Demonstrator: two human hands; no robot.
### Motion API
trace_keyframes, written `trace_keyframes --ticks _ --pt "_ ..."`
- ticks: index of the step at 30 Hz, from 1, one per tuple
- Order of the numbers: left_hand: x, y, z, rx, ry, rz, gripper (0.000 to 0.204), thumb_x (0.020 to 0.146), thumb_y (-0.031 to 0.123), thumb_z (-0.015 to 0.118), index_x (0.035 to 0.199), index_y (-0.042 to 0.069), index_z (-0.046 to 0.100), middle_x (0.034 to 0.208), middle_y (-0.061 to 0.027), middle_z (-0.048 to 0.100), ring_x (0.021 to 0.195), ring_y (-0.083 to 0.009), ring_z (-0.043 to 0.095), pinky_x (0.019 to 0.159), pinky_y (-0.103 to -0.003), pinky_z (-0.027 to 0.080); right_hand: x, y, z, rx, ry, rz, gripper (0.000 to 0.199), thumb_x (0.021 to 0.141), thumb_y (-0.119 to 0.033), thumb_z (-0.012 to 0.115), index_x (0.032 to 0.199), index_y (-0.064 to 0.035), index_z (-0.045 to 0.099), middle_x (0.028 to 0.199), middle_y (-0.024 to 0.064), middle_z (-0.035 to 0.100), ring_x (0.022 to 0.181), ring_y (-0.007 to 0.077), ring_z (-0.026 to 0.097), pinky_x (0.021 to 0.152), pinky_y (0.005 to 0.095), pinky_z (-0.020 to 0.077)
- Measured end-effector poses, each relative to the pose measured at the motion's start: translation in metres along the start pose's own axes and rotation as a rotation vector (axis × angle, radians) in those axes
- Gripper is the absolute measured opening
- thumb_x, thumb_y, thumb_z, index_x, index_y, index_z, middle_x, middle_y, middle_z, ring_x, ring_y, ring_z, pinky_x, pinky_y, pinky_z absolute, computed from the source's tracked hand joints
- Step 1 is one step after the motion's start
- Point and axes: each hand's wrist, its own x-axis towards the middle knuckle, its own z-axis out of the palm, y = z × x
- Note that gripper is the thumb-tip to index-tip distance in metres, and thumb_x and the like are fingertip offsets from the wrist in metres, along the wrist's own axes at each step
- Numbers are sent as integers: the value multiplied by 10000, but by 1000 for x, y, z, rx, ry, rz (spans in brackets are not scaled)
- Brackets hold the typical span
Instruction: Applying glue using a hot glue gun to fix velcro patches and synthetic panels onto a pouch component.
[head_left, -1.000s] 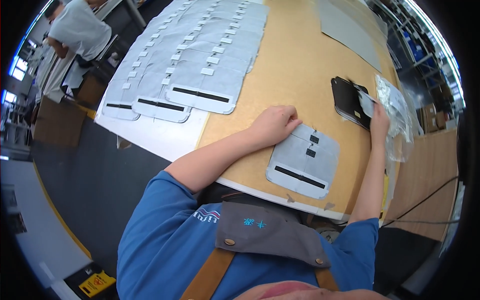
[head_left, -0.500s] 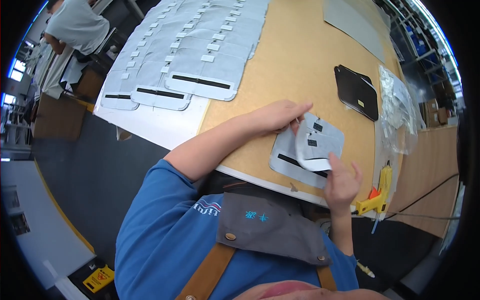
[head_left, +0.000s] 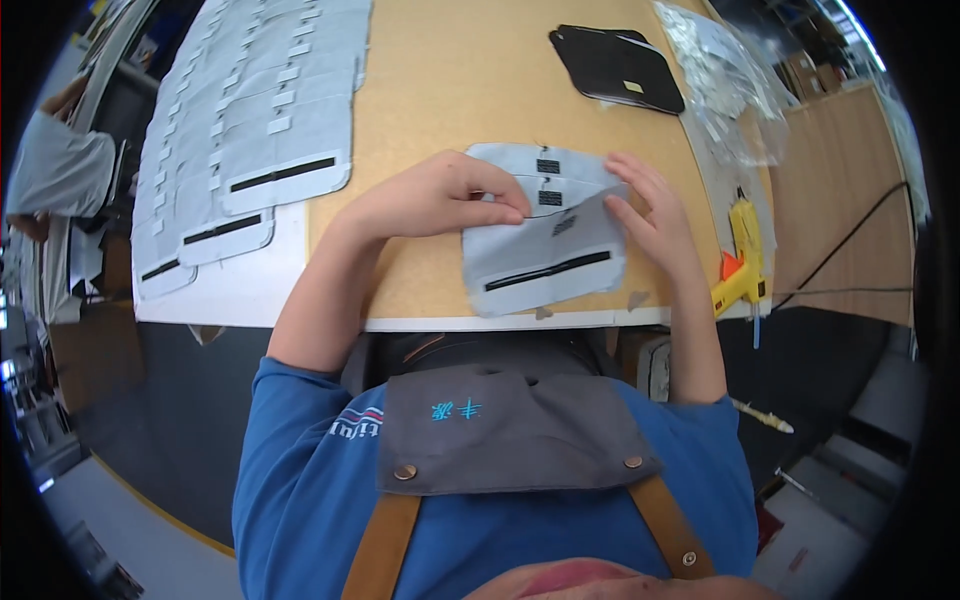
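Right hand has shifted up to the right edge of the gray sheet at center frame; I cannot tell whether its fingers grip. Left hand pinches a raised edge. Bearing only dark patches, it seems less far along than the white-tabbed sheets, upper left.

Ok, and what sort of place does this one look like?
Probably a workshop or small factory: overlapping rows of matching grey panels lie on the worktable, what looks like a yellow glue gun sits by its right edge, and another person is at the far left.
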Motion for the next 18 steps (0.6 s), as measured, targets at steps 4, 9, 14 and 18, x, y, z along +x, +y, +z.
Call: trace_keyframes --ticks 4,9,14,18 --pt "3 -1 -3 -71 -44 -62 144 966 150 664 1010 23 715 860 -5 700 812 -92 602 730 -259 480 -12 12 0 374 -154 217 208 904 -175 719 1030 -10 707 1023 90 714 935 165 661 816 291 504" --pt "8 -15 0 -183 97 -373 158 942 188 691 969 33 706 754 16 620 717 -61 523 661 -237 427 -31 8 8 515 -121 426 166 923 -162 698 913 1 669 759 -18 593 669 39 514 618 211 419" --pt "12 -9 3 -96 85 -427 149 898 179 734 949 43 698 692 53 553 641 -42 457 598 -224 369 -51 5 7 458 -64 495 171 925 -159 693 861 -8 646 701 -49 546 626 24 463 570 205 373" --pt "9 2 4 -204 85 -440 187 867 121 756 1024 63 672 701 74 533 656 -23 455 604 -204 362 -55 -4 -2 695 -29 604 205 909 -195 715 861 -7 650 666 -31 542 611 34 471 561 223 387"
